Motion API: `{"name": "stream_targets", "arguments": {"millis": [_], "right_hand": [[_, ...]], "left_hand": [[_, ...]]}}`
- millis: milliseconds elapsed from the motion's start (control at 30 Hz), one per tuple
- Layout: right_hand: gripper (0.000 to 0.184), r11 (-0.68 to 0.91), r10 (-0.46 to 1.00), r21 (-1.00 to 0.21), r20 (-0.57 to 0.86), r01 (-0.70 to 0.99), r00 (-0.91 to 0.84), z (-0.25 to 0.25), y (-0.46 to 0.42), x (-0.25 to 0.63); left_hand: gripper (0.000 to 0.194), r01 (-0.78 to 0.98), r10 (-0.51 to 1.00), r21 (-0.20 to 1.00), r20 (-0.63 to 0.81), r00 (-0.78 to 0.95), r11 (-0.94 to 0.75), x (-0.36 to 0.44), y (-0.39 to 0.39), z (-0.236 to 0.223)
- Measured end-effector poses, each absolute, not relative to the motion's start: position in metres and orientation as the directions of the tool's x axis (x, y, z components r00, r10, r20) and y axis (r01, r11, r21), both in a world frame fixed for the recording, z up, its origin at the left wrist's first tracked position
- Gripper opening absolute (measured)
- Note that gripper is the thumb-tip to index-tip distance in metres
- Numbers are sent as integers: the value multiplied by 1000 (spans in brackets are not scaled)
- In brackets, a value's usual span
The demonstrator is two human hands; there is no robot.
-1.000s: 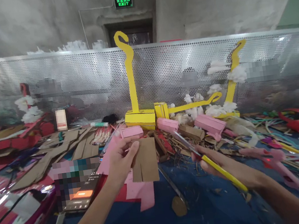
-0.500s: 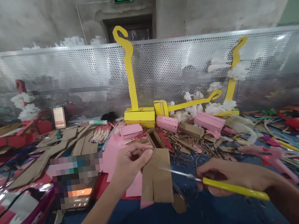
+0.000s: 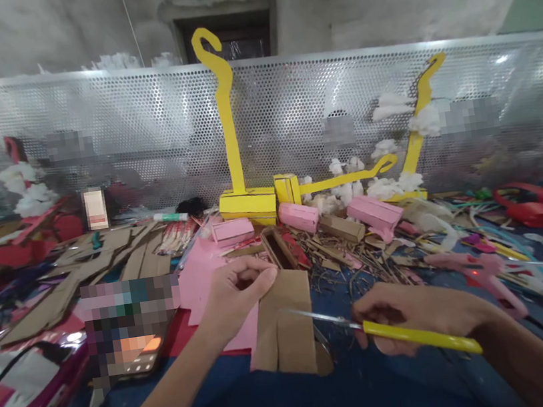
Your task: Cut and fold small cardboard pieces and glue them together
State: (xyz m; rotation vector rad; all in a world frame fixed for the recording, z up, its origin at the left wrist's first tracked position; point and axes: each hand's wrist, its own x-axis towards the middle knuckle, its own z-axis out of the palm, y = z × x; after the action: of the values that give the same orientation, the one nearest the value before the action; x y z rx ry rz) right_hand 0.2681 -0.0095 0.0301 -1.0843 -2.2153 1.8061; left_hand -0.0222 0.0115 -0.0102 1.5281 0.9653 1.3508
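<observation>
In the lower centre of the frame, the card [image 3: 293,322] is pinched by its upper left corner between the thumb and fingers of the left hand [image 3: 243,291]; a slit is seen in its lower part. The scissors [image 3: 416,337] are gripped in the curled fingers of the right hand [image 3: 393,314], with the blades laid across the card's right side; how far the blades are parted cannot be told. Above, pink boxes [image 3: 232,232] and a yellow hook [image 3: 228,129] are seen. A pink glue gun [image 3: 488,271] is placed at the right.
</observation>
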Motion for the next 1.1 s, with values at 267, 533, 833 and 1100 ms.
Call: {"name": "stream_targets", "arguments": {"millis": [267, 533, 833, 1100], "right_hand": [[28, 142, 595, -785, -419, 603, -686, 13, -3, 277], [41, 154, 587, -806, -391, 572, -709, 7, 0, 278], [50, 40, 845, -982, -66, 186, -531, -1, -7, 242], [57, 19, 874, -1000, 21, -10, -486, -32, -18, 201]], "left_hand": [[23, -11, 931, 941, 335, 142, -337, -21, 10, -10], [24, -1, 927, 935, 352, 131, -355, -21, 10, -8], [50, -187, 963, 950, 264, 56, -250, -26, 12, -9], [47, -99, 915, 944, 330, 233, -315, -11, 2, -3]]}}
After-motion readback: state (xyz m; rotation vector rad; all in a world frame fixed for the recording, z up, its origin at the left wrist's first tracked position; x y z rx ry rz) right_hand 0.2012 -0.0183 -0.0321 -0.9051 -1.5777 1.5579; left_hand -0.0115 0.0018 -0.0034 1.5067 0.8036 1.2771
